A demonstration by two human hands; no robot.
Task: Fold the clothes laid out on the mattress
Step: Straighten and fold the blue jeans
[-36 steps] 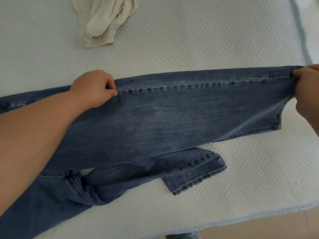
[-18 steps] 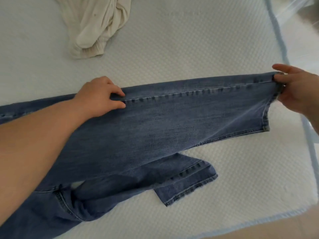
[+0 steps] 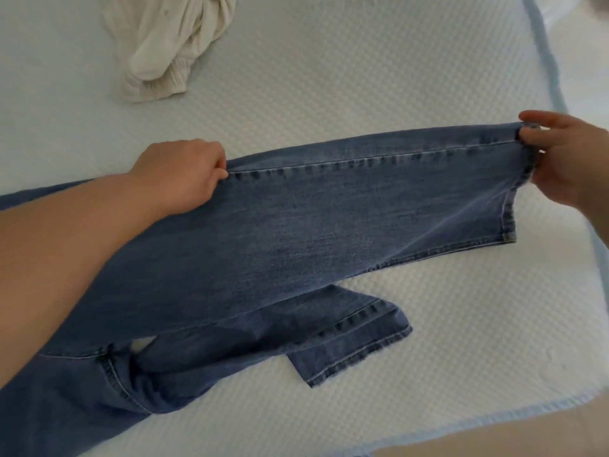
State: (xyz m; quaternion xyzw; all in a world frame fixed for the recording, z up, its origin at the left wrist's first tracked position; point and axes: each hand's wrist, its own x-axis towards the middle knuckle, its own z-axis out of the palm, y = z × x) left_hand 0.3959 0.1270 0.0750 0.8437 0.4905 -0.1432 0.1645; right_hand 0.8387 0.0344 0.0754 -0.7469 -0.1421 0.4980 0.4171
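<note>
A pair of blue jeans (image 3: 329, 232) lies across the white mattress (image 3: 379, 94). One leg is stretched taut between my hands and raised a little at its far seam. My left hand (image 3: 184, 174) grips the outer seam about midway along that leg. At the right, my right hand (image 3: 560, 159) pinches the hem corner of the same leg. The other leg lies underneath, bent, with its hem (image 3: 356, 351) pointing toward the mattress's near edge. The waist end runs off the frame at the lower left.
A crumpled cream garment (image 3: 168, 44) lies at the far left of the mattress. The mattress's blue-piped edge (image 3: 547, 70) runs down the right side and along the near side. Beyond it is light floor.
The jeans leg has stayed taut between both hands. My right hand and the hem have moved slightly up and inward relative to the mattress edge, and the view has shifted.
</note>
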